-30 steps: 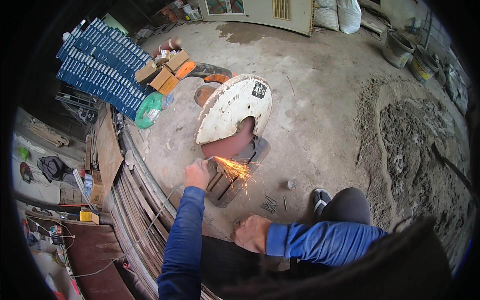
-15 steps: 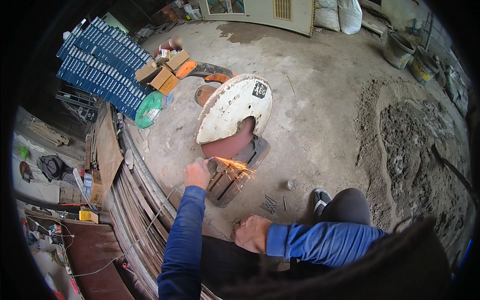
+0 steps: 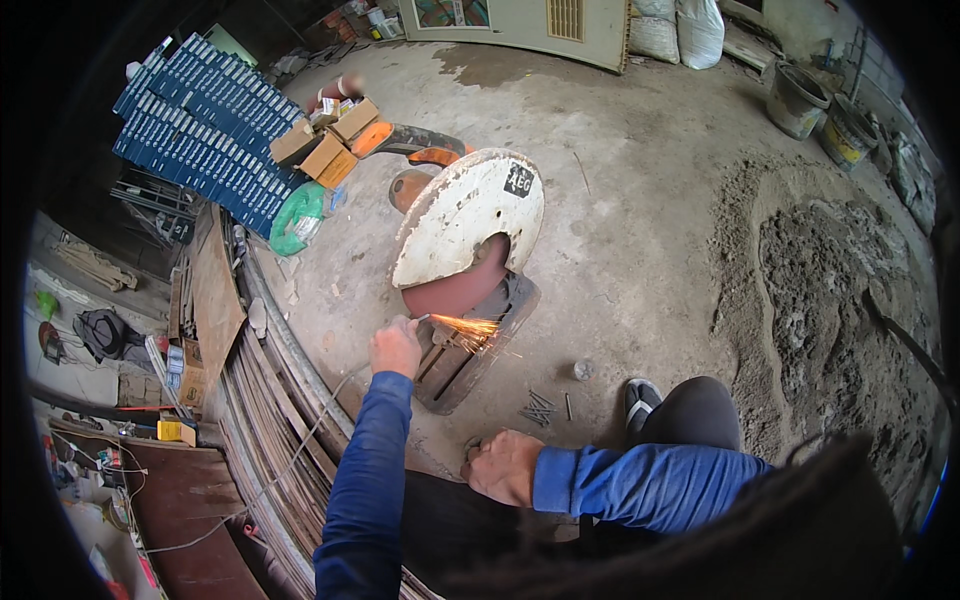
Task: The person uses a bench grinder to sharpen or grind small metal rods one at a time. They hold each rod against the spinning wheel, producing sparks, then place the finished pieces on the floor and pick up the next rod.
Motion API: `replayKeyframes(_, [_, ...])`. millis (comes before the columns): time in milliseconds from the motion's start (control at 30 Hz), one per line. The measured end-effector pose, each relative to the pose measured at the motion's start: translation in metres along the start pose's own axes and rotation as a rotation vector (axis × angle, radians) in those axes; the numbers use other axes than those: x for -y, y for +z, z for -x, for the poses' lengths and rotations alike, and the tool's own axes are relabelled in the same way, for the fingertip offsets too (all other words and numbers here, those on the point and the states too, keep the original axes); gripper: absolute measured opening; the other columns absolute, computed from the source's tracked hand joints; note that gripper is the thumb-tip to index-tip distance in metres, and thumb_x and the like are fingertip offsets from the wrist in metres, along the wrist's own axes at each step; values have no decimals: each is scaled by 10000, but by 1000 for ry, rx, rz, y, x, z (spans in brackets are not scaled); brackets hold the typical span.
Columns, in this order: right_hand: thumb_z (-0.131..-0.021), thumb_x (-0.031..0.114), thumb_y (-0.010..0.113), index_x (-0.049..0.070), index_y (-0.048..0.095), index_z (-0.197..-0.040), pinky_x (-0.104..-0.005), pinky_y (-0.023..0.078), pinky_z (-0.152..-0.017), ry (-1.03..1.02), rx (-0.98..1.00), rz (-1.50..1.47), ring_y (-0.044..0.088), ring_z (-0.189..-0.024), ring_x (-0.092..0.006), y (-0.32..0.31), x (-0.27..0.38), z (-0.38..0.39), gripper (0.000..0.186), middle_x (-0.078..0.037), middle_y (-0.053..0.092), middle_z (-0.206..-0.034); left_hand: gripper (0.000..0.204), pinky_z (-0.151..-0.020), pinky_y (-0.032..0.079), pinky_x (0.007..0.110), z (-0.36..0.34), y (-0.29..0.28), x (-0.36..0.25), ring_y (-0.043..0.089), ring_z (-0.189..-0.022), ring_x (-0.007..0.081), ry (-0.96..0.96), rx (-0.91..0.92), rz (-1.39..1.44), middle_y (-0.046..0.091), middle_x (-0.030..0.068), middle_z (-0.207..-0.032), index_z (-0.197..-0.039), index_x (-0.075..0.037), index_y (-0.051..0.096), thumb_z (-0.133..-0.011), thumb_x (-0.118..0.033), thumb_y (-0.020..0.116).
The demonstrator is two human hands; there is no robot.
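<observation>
My left hand (image 3: 396,348) is closed around a short thin metal rod (image 3: 423,317), its tip against the reddish-brown disc (image 3: 455,293) of a cut-off saw. Orange sparks (image 3: 470,327) spray rightward from the contact over the saw's dark slotted base (image 3: 445,382). A worn white guard (image 3: 455,215) covers the upper disc, with the orange and black handle (image 3: 410,141) behind it. My right hand (image 3: 503,468) is closed low in front of me, near the base; its fingertips are turned away and whatever they hold is hidden. Several short metal rods (image 3: 538,408) lie on the floor to its right.
Long pipes and bars (image 3: 285,415) run along the left. Stacked blue boxes (image 3: 210,125), open cartons (image 3: 330,155) and a green coil (image 3: 297,218) stand far left. A heap of wet grey mortar (image 3: 835,290) spreads at right, with buckets (image 3: 798,100) beyond. A small round metal piece (image 3: 583,370) sits by my foot.
The spark spray has become narrower and shorter. My left hand has shifted very slightly; my right hand stays in place.
</observation>
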State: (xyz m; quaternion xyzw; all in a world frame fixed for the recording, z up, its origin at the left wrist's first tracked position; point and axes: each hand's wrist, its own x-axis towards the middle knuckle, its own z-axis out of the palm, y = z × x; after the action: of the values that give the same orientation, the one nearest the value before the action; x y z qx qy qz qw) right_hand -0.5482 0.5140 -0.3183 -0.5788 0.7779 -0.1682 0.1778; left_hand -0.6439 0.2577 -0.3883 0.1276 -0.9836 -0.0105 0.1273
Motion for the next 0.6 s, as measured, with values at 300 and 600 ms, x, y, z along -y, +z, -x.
replayKeyframes(300, [-788,170,595,111,755,-868,-380,564,-724,0,-20,8,712,-843,-262,5,-1,-1,189,-76,728,-884,244,-676,497,517,2,1,0,647,-747,418,20,-31,7,668,200,-767,-827,-64,622,-925,-286,593])
replayKeyframes(600, [-785,182,592,114,755,-861,-381,564,-719,22,-33,-38,712,-836,-267,3,1,-1,192,-76,727,-872,232,-660,510,499,5,5,0,657,-734,392,12,-58,-24,667,188,-760,-828,-79,622,-920,-292,601])
